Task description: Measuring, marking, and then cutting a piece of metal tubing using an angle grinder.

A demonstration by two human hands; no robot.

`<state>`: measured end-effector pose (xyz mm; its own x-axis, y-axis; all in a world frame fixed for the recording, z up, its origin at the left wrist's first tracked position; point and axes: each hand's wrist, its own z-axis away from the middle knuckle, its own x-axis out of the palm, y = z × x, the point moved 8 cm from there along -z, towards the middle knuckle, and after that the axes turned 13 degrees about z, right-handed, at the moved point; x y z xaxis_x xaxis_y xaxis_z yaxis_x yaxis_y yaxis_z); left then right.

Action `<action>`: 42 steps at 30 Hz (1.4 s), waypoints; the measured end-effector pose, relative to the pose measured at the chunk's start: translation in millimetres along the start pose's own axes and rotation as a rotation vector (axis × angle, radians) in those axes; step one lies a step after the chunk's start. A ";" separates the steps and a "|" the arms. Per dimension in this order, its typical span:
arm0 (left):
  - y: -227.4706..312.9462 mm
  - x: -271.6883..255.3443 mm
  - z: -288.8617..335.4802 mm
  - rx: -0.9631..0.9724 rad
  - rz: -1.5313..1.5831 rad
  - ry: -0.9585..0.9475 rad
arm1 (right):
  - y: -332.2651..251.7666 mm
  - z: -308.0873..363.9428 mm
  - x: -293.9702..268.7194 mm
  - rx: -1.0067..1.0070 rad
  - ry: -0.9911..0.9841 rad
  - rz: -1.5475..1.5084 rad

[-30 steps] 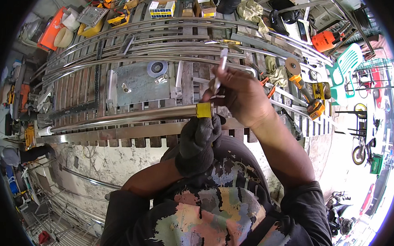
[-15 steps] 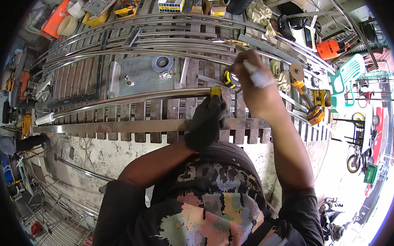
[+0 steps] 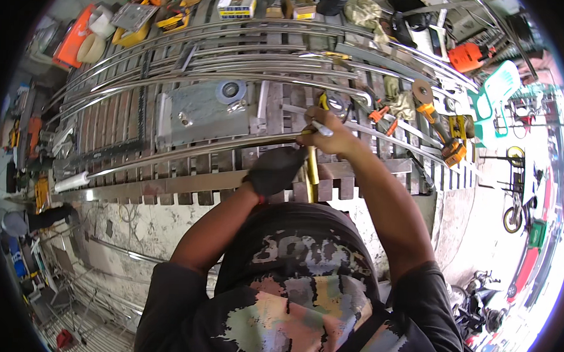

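Tube: one long polished tube [image 3: 202,149] runs over the slatted bench [image 3: 107,114] from 9 o'clock, its far tip in a white sleeve [image 3: 72,182], to its right end between the hands near the clock's centre; it looks already in position.
Left hand: the black-gloved hand [image 3: 275,171] sits just below the tube's right end, fingers bunched close to the strip; whether they pinch it or the tube, I cannot tell.
Yellow strip: the yellow strip [image 3: 313,168] hangs from the tube's end toward 6 o'clock, loose rather than lying flat around it, so the work here seems under way and unfinished.
Right hand: the bare hand [image 3: 333,137] is at the tube's end, fingers curled and gripping a white pen [image 3: 321,128].
Marks: none can be made out on tube or strip; whether any is made, I cannot tell.
Count, 10 o'clock: one black square [image 3: 142,118]; one grey plate [image 3: 200,126] bearing one grey disc [image 3: 231,91] and at least two small shiny pieces [image 3: 184,118].
Count, 11 to 12 o'clock: two open cartons [image 3: 237,7]; several loose tubes [image 3: 236,77], too overlapped to number.
Count, centre: one held tube, one strip, one pen.
Count, 1 o'clock: one tape measure [image 3: 335,104].
Count, between 2 and 3 o'clock: one yellow grinder [image 3: 442,135] with a brown disc [image 3: 423,91].
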<state>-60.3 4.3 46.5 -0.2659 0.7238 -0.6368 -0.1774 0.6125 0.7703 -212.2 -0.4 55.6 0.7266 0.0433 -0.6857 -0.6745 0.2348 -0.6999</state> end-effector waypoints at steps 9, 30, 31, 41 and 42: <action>-7.3 -84.3 37.4 -0.002 -0.650 0.561 | 37.9 -2.6 29.2 0.038 0.100 -0.001; -85.8 -13.1 34.6 -0.231 -0.403 0.295 | 297.3 37.8 -239.6 0.448 0.882 -0.132; -86.2 -15.4 44.2 -0.242 -0.401 0.306 | 279.5 24.2 -232.8 0.382 0.825 -0.028; -63.0 -21.4 63.8 -0.123 -0.383 0.367 | 129.2 -7.2 -169.0 0.471 0.244 0.713; -61.2 -22.8 60.2 -0.148 -0.398 0.381 | 104.9 -17.0 -145.2 0.369 0.176 0.794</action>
<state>13.7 -30.5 11.8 -0.4696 0.2634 -0.8427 -0.4573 0.7439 0.4873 -390.6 1.4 78.3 0.0122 0.1832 -0.9830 -0.8632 0.4982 0.0821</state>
